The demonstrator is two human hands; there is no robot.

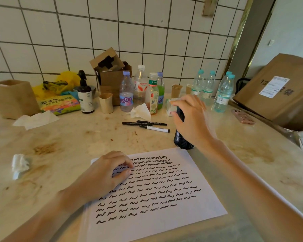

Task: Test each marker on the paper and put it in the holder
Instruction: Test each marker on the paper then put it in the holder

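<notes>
My right hand (191,117) is hovering over the black mesh holder (183,137), which is standing just past the paper's far right corner. Fingers curled down over the rim; something dark is showing under them, a marker going in by my guess, but I cannot tell for sure whether I am pinching one or touching the holder itself.

My left hand (108,173) is resting on the paper (164,224), fingers loosely bent, pinning the sheet's left side. Rows of black squiggles are covering most of it; bare space only along the near edge.

Three markers (147,125) are lying on the counter (77,140), capped, just left of the holder, apparently awaiting testing.

To do this well: I am aiming straight down into the opening so the light holder isn't tipping, letting go only once the barrel is inside, keeping the left hand planted
</notes>
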